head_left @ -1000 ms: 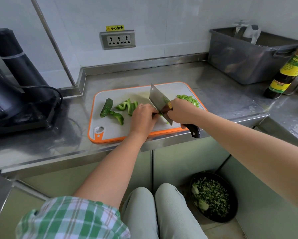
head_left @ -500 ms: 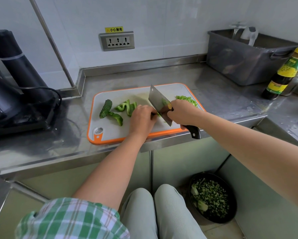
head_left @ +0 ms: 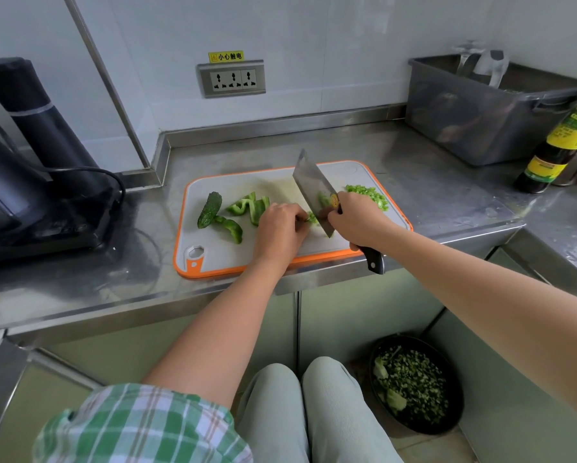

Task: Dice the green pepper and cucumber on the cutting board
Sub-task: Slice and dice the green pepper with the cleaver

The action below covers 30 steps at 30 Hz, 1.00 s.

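Note:
An orange-rimmed white cutting board point(head_left: 213, 262) lies on the steel counter. My right hand point(head_left: 357, 222) grips the black handle of a cleaver point(head_left: 313, 188), blade angled down onto the board. With curled fingers my left hand point(head_left: 280, 228) holds a small green pepper piece point(head_left: 312, 218) against the blade's left side. Several green pepper strips point(head_left: 247, 208) lie to the left of that hand, beside a dark cucumber piece point(head_left: 209, 208). A pile of diced pepper point(head_left: 368, 195) sits at the board's right end.
A grey plastic tub point(head_left: 480, 121) and a dark sauce bottle point(head_left: 561, 145) stand at the back right. A black appliance point(head_left: 30, 182) with a cord sits on the left. Below the counter, a black bowl point(head_left: 417, 385) of chopped greens rests on the floor.
The cleaver has kept chopping in place with small up-and-down moves. My left hand stays against the blade, holding the pepper piece.

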{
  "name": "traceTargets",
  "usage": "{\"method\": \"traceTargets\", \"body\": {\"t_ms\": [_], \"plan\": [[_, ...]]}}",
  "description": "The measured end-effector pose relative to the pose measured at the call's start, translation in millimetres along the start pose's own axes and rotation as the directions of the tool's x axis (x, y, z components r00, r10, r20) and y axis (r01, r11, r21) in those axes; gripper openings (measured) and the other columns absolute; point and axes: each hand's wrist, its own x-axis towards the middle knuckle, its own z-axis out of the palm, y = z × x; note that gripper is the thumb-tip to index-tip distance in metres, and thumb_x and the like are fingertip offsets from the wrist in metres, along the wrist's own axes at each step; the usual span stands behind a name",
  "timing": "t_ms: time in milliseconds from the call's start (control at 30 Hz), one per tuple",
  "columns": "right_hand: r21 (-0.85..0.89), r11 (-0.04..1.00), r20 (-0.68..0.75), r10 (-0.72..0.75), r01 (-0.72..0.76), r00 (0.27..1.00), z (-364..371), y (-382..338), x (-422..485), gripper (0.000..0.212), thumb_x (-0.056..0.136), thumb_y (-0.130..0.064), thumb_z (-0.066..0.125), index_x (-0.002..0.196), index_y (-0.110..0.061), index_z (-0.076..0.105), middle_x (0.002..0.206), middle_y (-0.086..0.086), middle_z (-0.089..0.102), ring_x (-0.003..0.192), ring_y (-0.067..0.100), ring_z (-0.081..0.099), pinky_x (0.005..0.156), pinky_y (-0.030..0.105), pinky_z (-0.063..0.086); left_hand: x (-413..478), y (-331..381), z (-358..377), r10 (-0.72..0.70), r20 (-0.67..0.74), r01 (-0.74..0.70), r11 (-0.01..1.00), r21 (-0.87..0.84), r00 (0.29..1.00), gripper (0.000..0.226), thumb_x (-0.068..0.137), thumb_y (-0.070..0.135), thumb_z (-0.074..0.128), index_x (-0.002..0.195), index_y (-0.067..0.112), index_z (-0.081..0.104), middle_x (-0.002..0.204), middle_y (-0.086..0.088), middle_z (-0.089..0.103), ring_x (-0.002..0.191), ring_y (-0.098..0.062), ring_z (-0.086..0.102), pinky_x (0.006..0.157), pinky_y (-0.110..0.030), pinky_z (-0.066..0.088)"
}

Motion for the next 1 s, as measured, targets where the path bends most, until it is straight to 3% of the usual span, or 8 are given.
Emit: {"method": "traceTargets", "body": {"t_ms": [133, 367, 500, 700, 800, 1000], "plan": [[-0.044, 0.999, 0.063, -0.012, 0.015, 0.998, -7.6, -4.1, -4.7, 0.006, 0.09, -0.008, 0.04, 0.087, -0.005, 0.044, 0.069, 0.008, 0.048, 0.04, 0.022, 0.054, 0.033, 0.018, 0.033, -0.6, 1.2, -1.5, -0.009, 0.003, 0.009, 1.0, 0.016, 1.0, 0.007, 0.078, 0.009, 0.068, 0.083, 0.01, 0.072, 0.084, -0.009, 0.067, 0.085, -0.028, 0.057, 0.071, -0.024, 0.031], [-0.105, 0.994, 0.076, -0.019, 0.027, 0.997, 1.1, -3.9, -1.2, 0.02, 0.088, -0.006, 0.041, 0.069, -0.009, 0.036, 0.064, 0.008, 0.044, 0.043, 0.023, 0.048, 0.038, 0.022, 0.031, 1.1, 0.5, -0.2, -0.006, 0.003, 0.006, 1.0, 0.025, 1.0, 0.011, 0.077, 0.004, 0.064, 0.07, 0.007, 0.072, 0.074, -0.013, 0.063, 0.077, -0.033, 0.054, 0.064, -0.024, 0.022], [-0.071, 0.997, 0.049, -0.005, 0.008, 0.999, 4.4, -2.8, 1.7, 0.009, 0.09, -0.008, 0.04, 0.082, -0.005, 0.044, 0.071, 0.01, 0.05, 0.044, 0.024, 0.054, 0.039, 0.024, 0.036, 1.5, -1.9, 1.0, -0.015, -0.008, 0.015, 1.0, 0.018, 1.0, 0.008, 0.077, 0.005, 0.067, 0.073, 0.008, 0.073, 0.076, -0.012, 0.063, 0.078, -0.031, 0.055, 0.065, -0.025, 0.025], [-0.058, 0.998, 0.025, -0.022, 0.023, 0.999, -4.9, -3.8, -4.1, 0.018, 0.092, -0.01, 0.04, 0.074, -0.01, 0.038, 0.067, 0.006, 0.047, 0.04, 0.02, 0.053, 0.035, 0.02, 0.031, 1.3, -3.4, 4.4, -0.027, -0.009, 0.027, 1.0, -0.002, 1.0, 0.004, 0.079, 0.007, 0.068, 0.083, 0.009, 0.068, 0.084, -0.008, 0.066, 0.087, -0.028, 0.057, 0.075, -0.028, 0.037], [-0.081, 0.996, 0.083, -0.02, 0.027, 0.996, -7.7, -7.6, -5.3, 0.009, 0.091, -0.008, 0.04, 0.083, -0.006, 0.043, 0.07, 0.009, 0.048, 0.039, 0.021, 0.052, 0.033, 0.019, 0.033, 1.4, -3.0, 4.8, -0.035, -0.01, 0.035, 0.999, 0.021, 0.999, 0.005, 0.079, 0.007, 0.065, 0.077, 0.008, 0.07, 0.081, -0.01, 0.065, 0.084, -0.029, 0.055, 0.075, -0.029, 0.036], [-0.097, 0.995, 0.093, -0.014, 0.023, 0.996, 0.6, -7.6, -2.0, 0.018, 0.089, -0.007, 0.04, 0.071, -0.009, 0.038, 0.065, 0.009, 0.048, 0.039, 0.022, 0.053, 0.036, 0.022, 0.036, 2.9, -5.4, 6.9, -0.035, -0.007, 0.036, 0.999, 0.039, 0.999, 0.012, 0.077, 0.008, 0.064, 0.066, 0.01, 0.069, 0.07, -0.009, 0.059, 0.072, -0.03, 0.054, 0.068, -0.026, 0.03]]}}
